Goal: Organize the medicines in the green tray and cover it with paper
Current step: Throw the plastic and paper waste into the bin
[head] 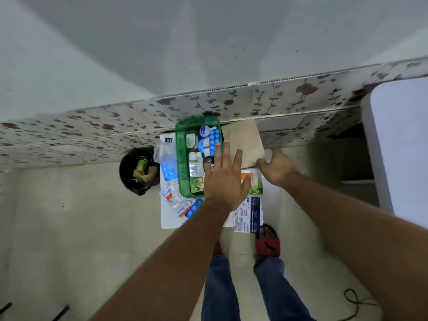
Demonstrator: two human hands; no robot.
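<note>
A green tray [181, 156] stands on a small white table, filled with blue blister packs, white bottles and small boxes. A tan sheet of paper [244, 141] lies tilted just right of the tray, against the wall. My left hand [223, 179] hovers flat with fingers spread over the tray's right rim and the paper's near edge. My right hand [276, 166] pinches the paper's near right corner. Loose blister strips [176, 200] lie on the white table [168, 218] left of and in front of the tray.
A black waste bin [139, 170] with rubbish stands on the floor left of the table. Medicine boxes [251, 214] lie at the table's right front. A white appliance [400, 147] rises at the right. My feet in red sandals stand below the table.
</note>
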